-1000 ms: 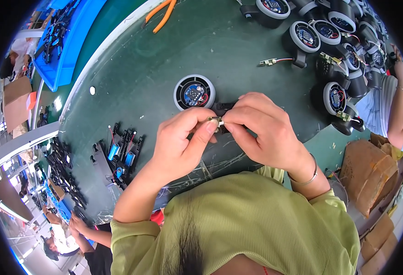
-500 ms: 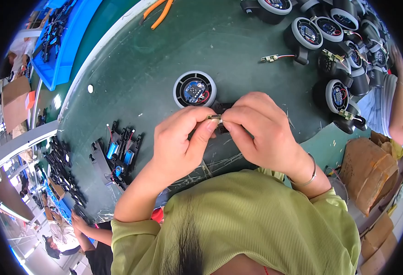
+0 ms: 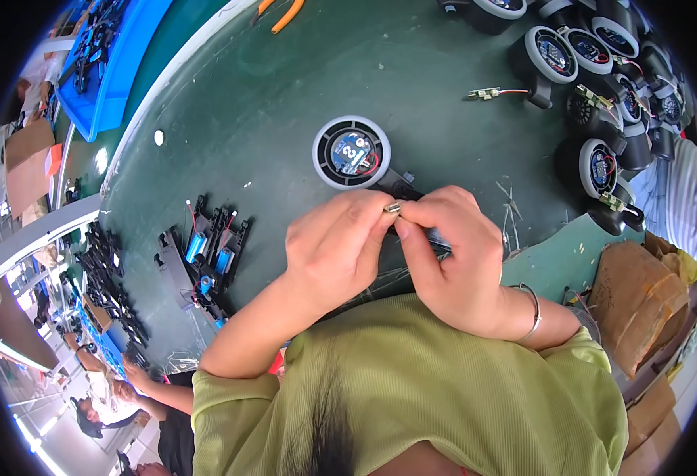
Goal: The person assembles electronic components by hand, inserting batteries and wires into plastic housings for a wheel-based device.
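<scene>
A small circuit board (image 3: pixel 393 208) with a metal socket is pinched at the fingertips of both my hands. My left hand (image 3: pixel 334 244) grips it from the left, thumb against forefinger. From the other side the thumb and forefinger of my right hand (image 3: pixel 458 258) close on it. Just beyond my fingers lies a round fan head (image 3: pixel 352 122) with a grey rim, face up, its small display lit and red wire inside. Its black handle (image 3: pixel 396 184) runs toward my hands and is partly hidden behind them.
Several similar fan heads (image 3: pixel 553 54) crowd the far right, some with circuit boards on wires (image 3: pixel 487 94). Orange-handled pliers (image 3: pixel 288 16) lie at the far edge. Handle shells with blue batteries (image 3: pixel 196 247) lie left. A blue bin (image 3: pixel 111 103), cardboard box (image 3: pixel 638 301) and other people's hands (image 3: pixel 138 377) surround the table.
Both hands have shifted slightly right with the circuit board, which has turned so its socket end shows. The fan head appears slightly farther right, and its lit display looks different.
</scene>
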Demonstrator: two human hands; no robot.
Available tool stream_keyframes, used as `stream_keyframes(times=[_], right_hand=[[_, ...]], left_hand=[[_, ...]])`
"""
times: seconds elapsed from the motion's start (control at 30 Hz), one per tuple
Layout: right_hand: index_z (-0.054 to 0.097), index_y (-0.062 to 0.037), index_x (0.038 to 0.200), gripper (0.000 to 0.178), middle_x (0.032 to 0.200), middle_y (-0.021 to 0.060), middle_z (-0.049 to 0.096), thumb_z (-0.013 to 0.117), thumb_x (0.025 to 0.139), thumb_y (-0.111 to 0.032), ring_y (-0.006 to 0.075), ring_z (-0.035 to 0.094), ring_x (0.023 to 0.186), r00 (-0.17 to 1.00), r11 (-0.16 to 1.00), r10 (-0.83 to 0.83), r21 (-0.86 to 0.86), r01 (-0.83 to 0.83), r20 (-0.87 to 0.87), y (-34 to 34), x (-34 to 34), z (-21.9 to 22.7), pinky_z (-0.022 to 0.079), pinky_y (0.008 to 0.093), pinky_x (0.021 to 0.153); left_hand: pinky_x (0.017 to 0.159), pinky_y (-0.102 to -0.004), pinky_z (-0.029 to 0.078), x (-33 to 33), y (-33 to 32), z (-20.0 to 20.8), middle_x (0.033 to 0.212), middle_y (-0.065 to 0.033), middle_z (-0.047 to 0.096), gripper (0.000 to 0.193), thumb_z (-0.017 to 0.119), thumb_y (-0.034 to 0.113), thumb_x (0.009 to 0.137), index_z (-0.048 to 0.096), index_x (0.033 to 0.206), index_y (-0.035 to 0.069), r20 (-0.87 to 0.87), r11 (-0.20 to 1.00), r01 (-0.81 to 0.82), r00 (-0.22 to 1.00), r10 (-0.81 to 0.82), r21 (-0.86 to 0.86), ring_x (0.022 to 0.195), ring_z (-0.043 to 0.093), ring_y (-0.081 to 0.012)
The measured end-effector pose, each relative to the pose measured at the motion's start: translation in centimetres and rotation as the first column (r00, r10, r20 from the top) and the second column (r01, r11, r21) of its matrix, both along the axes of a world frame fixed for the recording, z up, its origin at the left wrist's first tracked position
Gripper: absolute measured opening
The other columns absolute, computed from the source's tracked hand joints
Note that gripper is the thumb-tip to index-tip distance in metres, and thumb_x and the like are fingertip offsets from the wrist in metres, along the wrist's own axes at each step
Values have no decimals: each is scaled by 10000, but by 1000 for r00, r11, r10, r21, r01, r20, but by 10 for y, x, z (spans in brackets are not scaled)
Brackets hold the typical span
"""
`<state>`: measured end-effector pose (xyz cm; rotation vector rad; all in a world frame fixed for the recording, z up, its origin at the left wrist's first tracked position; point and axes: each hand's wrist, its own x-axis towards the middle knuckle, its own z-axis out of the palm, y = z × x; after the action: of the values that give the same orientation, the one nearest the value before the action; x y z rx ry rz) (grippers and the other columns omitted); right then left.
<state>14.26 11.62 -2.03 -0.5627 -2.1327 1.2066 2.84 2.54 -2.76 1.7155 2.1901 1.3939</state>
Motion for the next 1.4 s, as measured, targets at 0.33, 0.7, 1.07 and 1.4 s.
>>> stream_keyframes(times=[0.33, 0.7, 1.07, 1.4], right_hand=[[629, -19, 810, 101, 705, 67, 609, 634, 734, 46, 198, 576, 617, 992, 971, 116, -217, -101, 56, 16, 1, 5, 447, 288, 620], [618, 4, 812, 88, 712, 77, 610, 628, 743, 58, 193, 568, 621, 992, 942, 129, -313, -119, 12, 13, 3, 2, 451, 285, 592], [634, 1, 849, 123, 750, 103, 616, 631, 741, 60, 230, 583, 675, 953, 941, 293, -199, -273, 79, 34, 13, -1, 464, 303, 617], [638, 7, 845, 150, 764, 132, 624, 606, 708, 60, 259, 606, 689, 913, 913, 398, -133, -385, 87, 23, -15, 30, 465, 401, 837]], left_hand=[[612, -280, 509, -17, -10, 7, 854, -123, 657, 172, 656, 22, 792, 653, 963, 3, 348, 987, 156, 928, -132, -41, 712, 645, -202], [601, -275, 509, -19, -10, -4, 758, -99, 665, 157, 698, 6, 748, 681, 904, 5, 470, 978, 204, 859, -205, 54, 704, 643, -192], [884, -378, 453, -64, -2, 33, 1240, -156, 494, 641, 767, 254, 670, 499, 1211, 37, -144, 921, 46, 984, -110, -386, 1093, 524, -331], [750, -368, 509, -87, -43, 72, 1072, -125, 563, 648, 756, 281, 640, 503, 1185, 36, -230, 913, 24, 965, -128, -407, 933, 595, -290]])
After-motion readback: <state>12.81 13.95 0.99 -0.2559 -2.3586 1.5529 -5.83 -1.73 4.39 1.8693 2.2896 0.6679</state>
